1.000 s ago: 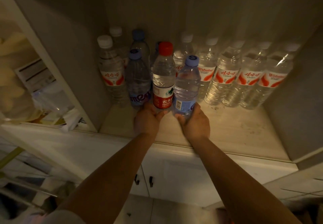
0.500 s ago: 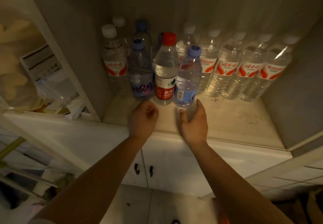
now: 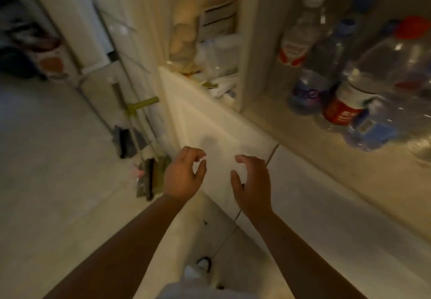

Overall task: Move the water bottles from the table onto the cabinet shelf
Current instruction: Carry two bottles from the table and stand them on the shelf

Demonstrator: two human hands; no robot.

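Observation:
Several water bottles stand on the cabinet shelf (image 3: 291,130) at the upper right, blurred by camera motion. Among them are a red-capped bottle with a red label (image 3: 377,77), a blue-capped bottle with a purple label (image 3: 321,65), a white-capped bottle with a red-and-white label (image 3: 300,32) and a bottle with a blue label (image 3: 373,130). My left hand (image 3: 184,177) and my right hand (image 3: 253,182) hover empty in front of the white lower cabinet doors (image 3: 219,135), fingers curled and apart, well below and left of the bottles.
A left-hand shelf compartment (image 3: 210,49) holds papers, plastic bags and pale round items. Clutter and dark objects (image 3: 144,170) lie on the floor beside the cabinet. A pale tiled floor (image 3: 51,158) stretches to the left. My foot (image 3: 203,263) shows below.
Both hands have let go of the two bottles and drawn back from the shelf, down in front of the cabinet doors. The view has swung left, so the bottles now sit at the right edge.

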